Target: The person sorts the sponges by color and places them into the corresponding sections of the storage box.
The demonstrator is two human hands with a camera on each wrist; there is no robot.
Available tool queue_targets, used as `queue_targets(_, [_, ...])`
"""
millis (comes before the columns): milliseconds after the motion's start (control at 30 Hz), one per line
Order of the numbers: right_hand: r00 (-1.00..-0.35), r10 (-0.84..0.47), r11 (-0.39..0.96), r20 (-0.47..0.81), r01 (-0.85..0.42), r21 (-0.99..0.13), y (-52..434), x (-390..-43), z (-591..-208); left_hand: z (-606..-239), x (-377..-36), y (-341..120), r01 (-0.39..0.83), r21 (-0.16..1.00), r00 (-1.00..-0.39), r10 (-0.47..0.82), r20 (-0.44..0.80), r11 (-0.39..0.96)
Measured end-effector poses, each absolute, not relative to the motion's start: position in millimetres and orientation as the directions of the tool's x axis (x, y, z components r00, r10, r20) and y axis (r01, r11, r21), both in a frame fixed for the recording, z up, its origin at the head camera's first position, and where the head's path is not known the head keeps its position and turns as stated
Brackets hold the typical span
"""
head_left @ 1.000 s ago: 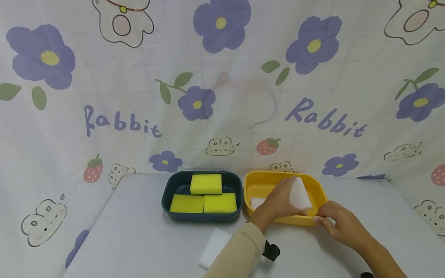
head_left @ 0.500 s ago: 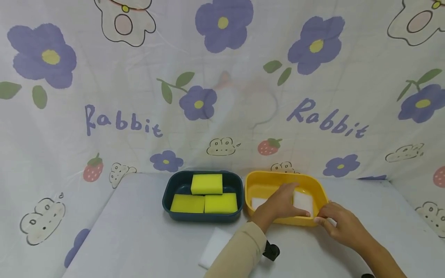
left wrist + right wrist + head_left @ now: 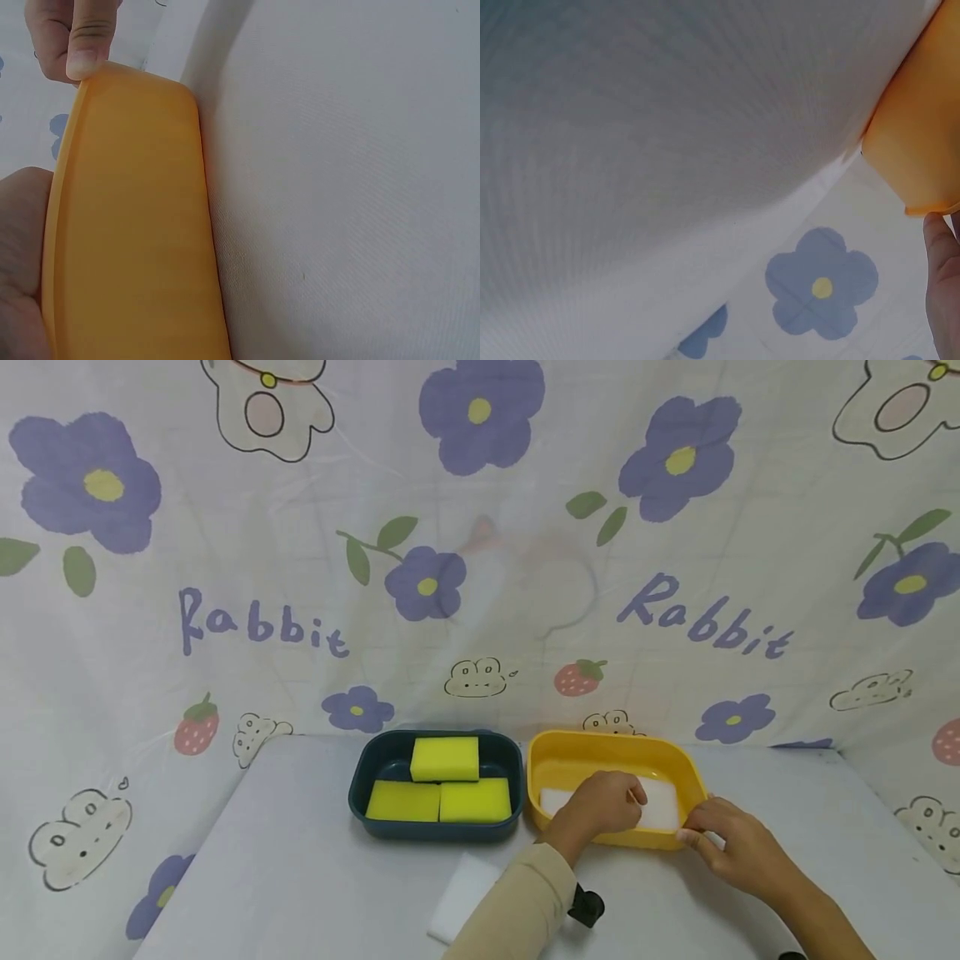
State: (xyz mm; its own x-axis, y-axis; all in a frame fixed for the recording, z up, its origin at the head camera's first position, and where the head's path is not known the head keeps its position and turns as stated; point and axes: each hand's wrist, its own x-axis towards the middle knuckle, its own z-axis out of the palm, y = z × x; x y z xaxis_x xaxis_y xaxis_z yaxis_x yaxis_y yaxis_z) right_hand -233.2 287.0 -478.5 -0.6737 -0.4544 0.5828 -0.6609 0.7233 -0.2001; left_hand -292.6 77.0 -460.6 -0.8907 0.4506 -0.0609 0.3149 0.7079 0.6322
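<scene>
A yellow tray (image 3: 570, 747) stands on the white table, and a white sponge (image 3: 663, 802) lies flat in its right half. My left hand (image 3: 628, 803) reaches into the tray, its curled fingers holding the sponge's left end. A second white sponge (image 3: 550, 798) shows at the tray's left, partly behind that hand. My right hand (image 3: 693, 835) pinches the tray's front right rim. In the left wrist view a fingertip (image 3: 82, 49) sits on the orange-yellow rim (image 3: 135, 225). In the right wrist view a finger (image 3: 941, 285) lies just below the tray's corner (image 3: 919, 142).
A dark green tray (image 3: 358, 787) with three yellow sponges (image 3: 444, 758) stands left of the yellow one. Another white sponge (image 3: 465, 893) lies on the table near the front, beside my beige sleeve (image 3: 517, 902). A small black object (image 3: 587, 906) sits by the sleeve. A flowered cloth hangs behind.
The white sponge was held upright above the yellow tray; my left hand has lowered it and laid it flat inside. My right hand has stayed on the rim.
</scene>
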Motion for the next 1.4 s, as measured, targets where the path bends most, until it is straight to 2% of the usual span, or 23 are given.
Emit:
queue_targets(233, [-0.676, -0.457, 0.724, 0.578, -0.660, -0.199, 286.4, -231.3, -478.4, -460.1, -290.5, 77.3, 0.316, 0.618, -0.891, 0.450, -0.069, 0.720])
queue_targets(533, [-0.648, -0.472, 0.708, 0.598, -0.683, -0.180, 285.8, -231.5, -477.3, -459.8, -290.4, 77.2, 0.301, 0.608, -0.889, 0.447, -0.101, 0.735])
queue_targets(1133, [-0.679, -0.451, 0.740, 0.579, -0.648, -0.183, 288.2, -231.5, -475.5, -457.2, -288.7, 77.7, 0.340, 0.573, -0.904, 0.426, -0.017, 0.746])
queue_targets(1233, [-0.668, -0.457, 0.733, 0.587, -0.657, -0.176, 288.5, -232.6, -475.9, -457.8, -288.9, 77.6, 0.337, 0.517, -0.916, 0.401, -0.012, 0.786])
queue_targets(1400, [-0.650, -0.468, 0.707, 0.599, -0.682, -0.187, 288.0, -234.2, -477.0, -457.3, -289.1, 70.4, 0.256, 0.330, -0.952, 0.297, -0.079, 0.909])
